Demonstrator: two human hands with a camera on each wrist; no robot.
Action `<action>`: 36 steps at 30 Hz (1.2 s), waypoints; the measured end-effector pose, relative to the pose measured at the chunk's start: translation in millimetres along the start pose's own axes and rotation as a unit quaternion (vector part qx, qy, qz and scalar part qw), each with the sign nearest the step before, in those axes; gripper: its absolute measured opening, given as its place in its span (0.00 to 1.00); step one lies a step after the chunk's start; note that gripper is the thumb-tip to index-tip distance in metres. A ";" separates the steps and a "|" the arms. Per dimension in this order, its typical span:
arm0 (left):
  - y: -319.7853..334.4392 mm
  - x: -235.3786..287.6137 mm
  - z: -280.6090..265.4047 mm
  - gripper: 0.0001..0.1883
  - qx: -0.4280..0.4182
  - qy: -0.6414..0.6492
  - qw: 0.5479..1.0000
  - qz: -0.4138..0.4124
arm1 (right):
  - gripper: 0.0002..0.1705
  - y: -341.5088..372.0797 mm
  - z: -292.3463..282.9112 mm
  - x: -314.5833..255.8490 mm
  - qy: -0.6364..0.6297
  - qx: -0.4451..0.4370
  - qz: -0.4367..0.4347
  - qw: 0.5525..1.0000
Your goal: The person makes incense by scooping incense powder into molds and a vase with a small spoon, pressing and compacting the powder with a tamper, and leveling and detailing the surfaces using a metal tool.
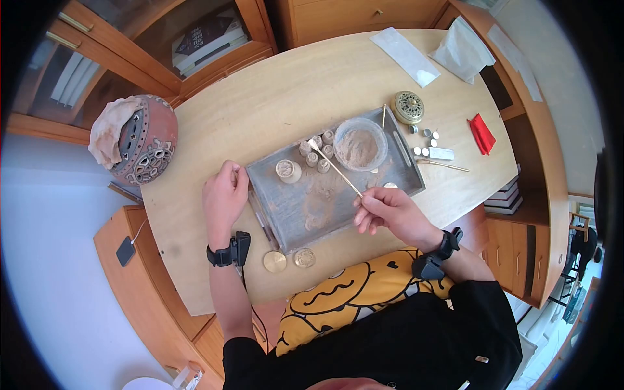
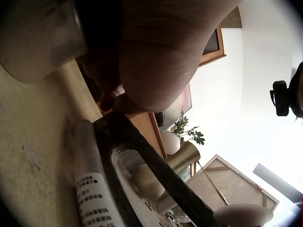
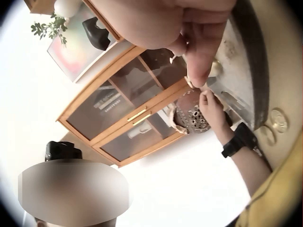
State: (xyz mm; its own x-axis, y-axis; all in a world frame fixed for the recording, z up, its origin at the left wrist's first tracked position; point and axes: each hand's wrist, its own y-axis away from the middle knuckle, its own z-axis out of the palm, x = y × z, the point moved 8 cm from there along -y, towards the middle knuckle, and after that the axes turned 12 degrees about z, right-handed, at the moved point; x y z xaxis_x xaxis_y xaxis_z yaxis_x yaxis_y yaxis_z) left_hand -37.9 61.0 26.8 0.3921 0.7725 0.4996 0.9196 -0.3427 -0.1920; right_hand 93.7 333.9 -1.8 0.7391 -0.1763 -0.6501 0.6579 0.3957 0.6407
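My right hand pinches the lower end of a thin gold-coloured stick. The stick's pale, wider tip lies over several small dusty jars on a grey tray. Right of those jars, a translucent bowl holds brownish powder. A larger jar stands toward the tray's left side. My left hand is by the tray's left corner, fingers loosely curled, with nothing visible in it; whether it touches the tray I cannot tell. In the left wrist view, the hand hides most of its fingers.
Two round metal pieces lie in front of the tray. Beyond its right side are a pierced brass lid, small white-topped containers, a brush and a red pouch. A reddish openwork pot stands at left.
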 end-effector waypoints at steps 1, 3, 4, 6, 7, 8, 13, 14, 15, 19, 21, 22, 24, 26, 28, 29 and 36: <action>-0.3 0.5 0.0 0.07 0.001 0.002 1.000 0.002 | 0.14 -1.8 1.8 1.1 0.000 0.000 0.000 1.000; -0.7 -0.6 0.8 0.07 -0.004 -0.002 1.000 -0.003 | 0.14 -3.7 2.5 -8.0 0.119 0.063 -0.065 0.989; -0.1 -2.0 1.1 0.07 -0.009 -0.006 1.000 -0.009 | 0.14 -3.5 6.7 -14.2 0.119 0.062 -0.064 0.989; 0.6 -2.5 1.1 0.07 -0.007 -0.008 1.000 -0.008 | 0.14 1.7 10.5 -37.3 0.248 0.134 -0.080 0.956; 0.0 -2.0 1.1 0.07 -0.005 -0.010 1.000 -0.005 | 0.14 -1.1 11.2 -37.9 0.249 0.135 -0.080 0.956; -0.2 -2.0 1.3 0.07 -0.005 -0.009 1.000 -0.004 | 0.14 -4.0 10.5 -38.2 0.264 0.147 -0.083 0.950; 0.4 -1.0 0.2 0.07 0.005 0.003 1.000 -0.001 | 0.14 -12.6 9.0 -32.1 0.260 0.159 -0.053 0.951; 1.2 -2.1 1.1 0.07 0.004 0.004 1.000 -0.002 | 0.14 -11.3 9.7 -33.4 0.257 0.162 -0.058 0.951; 0.9 -3.0 1.8 0.07 0.004 0.003 1.000 -0.001 | 0.14 -9.8 9.6 -34.4 0.253 0.166 -0.064 0.951; -0.2 -3.5 1.8 0.07 0.002 0.000 1.000 -0.001 | 0.14 -12.3 8.8 -31.7 0.268 0.168 -0.053 0.947; -0.1 -3.5 1.5 0.07 0.005 -0.002 1.000 0.002 | 0.14 -7.6 12.2 -37.7 0.272 0.182 -0.097 0.940; 0.0 -2.8 1.7 0.07 0.007 -0.002 1.000 0.007 | 0.14 -7.9 11.7 -37.1 0.271 0.182 -0.096 0.940; 0.0 -3.9 3.0 0.07 0.006 0.000 1.000 0.006 | 0.14 -10.7 12.8 -34.9 0.296 0.169 -0.084 0.936; -0.9 -3.9 2.0 0.07 0.007 0.001 1.000 0.005 | 0.14 -9.1 13.3 -35.6 0.279 0.174 -0.086 0.940; -0.1 -3.7 1.9 0.07 -0.003 -0.003 1.000 -0.008 | 0.14 -7.9 13.2 -36.4 0.263 0.178 -0.086 0.944; 0.5 -4.3 2.8 0.07 -0.003 -0.003 1.000 -0.008 | 0.14 -6.9 13.7 -38.1 0.265 0.179 -0.094 0.943; 0.3 -4.3 2.5 0.07 0.001 -0.001 1.000 -0.004 | 0.14 -7.1 14.1 -43.3 0.274 0.182 -0.097 0.940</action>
State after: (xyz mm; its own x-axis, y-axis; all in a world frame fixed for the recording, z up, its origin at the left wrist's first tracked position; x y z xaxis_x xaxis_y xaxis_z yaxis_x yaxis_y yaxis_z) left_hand -39.3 59.0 22.5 0.3856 0.7758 0.4994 0.9224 -0.3360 -0.1903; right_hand 59.1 326.0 27.5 0.4812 0.3159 -0.8177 0.8517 0.0526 0.5215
